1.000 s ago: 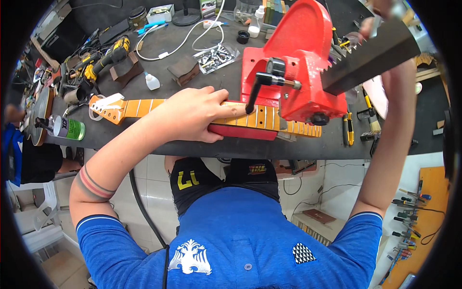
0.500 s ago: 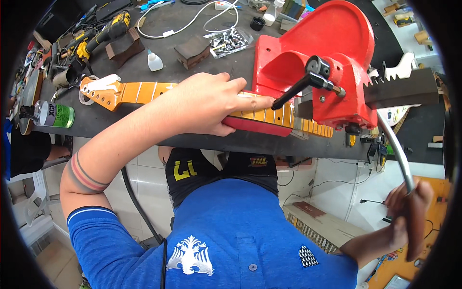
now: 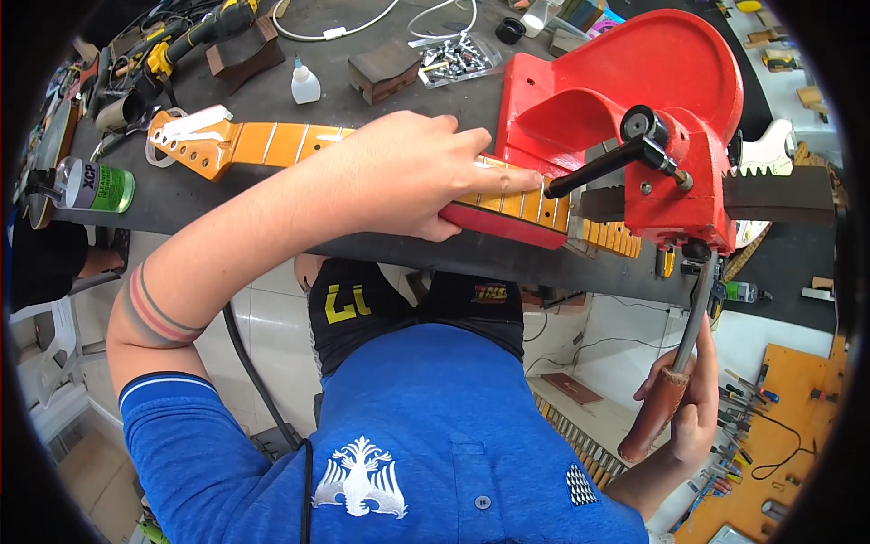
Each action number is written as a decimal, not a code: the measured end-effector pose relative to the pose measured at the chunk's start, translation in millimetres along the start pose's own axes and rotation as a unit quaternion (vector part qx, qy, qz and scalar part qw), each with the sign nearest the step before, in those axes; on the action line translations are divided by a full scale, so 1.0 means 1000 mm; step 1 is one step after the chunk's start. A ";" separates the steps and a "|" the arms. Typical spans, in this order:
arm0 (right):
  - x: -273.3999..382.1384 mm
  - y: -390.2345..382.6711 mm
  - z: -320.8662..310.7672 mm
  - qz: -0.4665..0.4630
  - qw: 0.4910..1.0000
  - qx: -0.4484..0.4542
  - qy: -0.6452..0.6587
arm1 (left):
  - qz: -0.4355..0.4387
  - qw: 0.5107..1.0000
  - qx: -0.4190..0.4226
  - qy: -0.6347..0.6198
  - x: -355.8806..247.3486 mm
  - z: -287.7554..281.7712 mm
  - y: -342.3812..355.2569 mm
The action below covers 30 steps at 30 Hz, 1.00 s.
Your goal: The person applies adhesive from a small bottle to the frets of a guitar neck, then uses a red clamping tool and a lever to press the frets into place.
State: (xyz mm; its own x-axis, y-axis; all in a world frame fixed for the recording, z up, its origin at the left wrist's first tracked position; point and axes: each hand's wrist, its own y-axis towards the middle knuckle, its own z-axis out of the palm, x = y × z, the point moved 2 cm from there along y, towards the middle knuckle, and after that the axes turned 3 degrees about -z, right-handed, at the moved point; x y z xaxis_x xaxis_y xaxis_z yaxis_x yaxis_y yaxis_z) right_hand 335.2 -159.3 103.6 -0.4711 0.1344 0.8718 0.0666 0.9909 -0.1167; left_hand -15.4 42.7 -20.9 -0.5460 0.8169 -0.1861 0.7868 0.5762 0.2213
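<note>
A maple guitar neck (image 3: 272, 143) lies across the bench, its headstock to the left. Its fretted part rests on a red support block (image 3: 507, 225) under the red arbor press (image 3: 675, 204). My left hand (image 3: 444, 172) grips the neck just left of the press ram (image 3: 603, 205). The index finger stretches along the fretboard towards the ram, and the thumb is at the near edge. At lower right, my right hand (image 3: 693, 408) holds the brown leather grip (image 3: 654, 417) of the press's metal lever (image 3: 696, 317), with a finger extended up along the rod.
Behind the neck stand a small white bottle (image 3: 305, 86), wooden blocks (image 3: 382, 74) and a bag of metal parts (image 3: 459, 60). A spray bottle with green liquid (image 3: 95, 186) is far left. A yellow-black power tool (image 3: 204, 34) lies at back left. A tool board (image 3: 788, 408) is at right.
The lever has swung leftward, towards my body, with my right hand on its grip. My left hand keeps its hold on the neck. The whole view has shifted slightly.
</note>
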 end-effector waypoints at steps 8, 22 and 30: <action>-0.003 0.002 0.004 0.009 1.000 0.008 -0.001 | 0.006 1.000 -0.009 -0.008 0.004 0.003 -0.002; -0.014 0.008 0.013 -0.016 0.998 0.052 -0.020 | 0.006 1.000 -0.021 -0.015 0.004 0.004 -0.002; -0.006 0.008 0.017 0.007 1.000 0.016 -0.025 | -0.001 1.000 -0.001 -0.002 0.000 0.001 -0.002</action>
State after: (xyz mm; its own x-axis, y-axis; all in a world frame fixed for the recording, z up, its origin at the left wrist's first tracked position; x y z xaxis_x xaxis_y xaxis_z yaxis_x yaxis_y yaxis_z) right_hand 324.0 -152.2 89.2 -0.5133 0.1475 0.8454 0.0453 0.9884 -0.1449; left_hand -16.4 41.6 -21.9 -0.5459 0.8160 -0.1902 0.7856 0.5774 0.2223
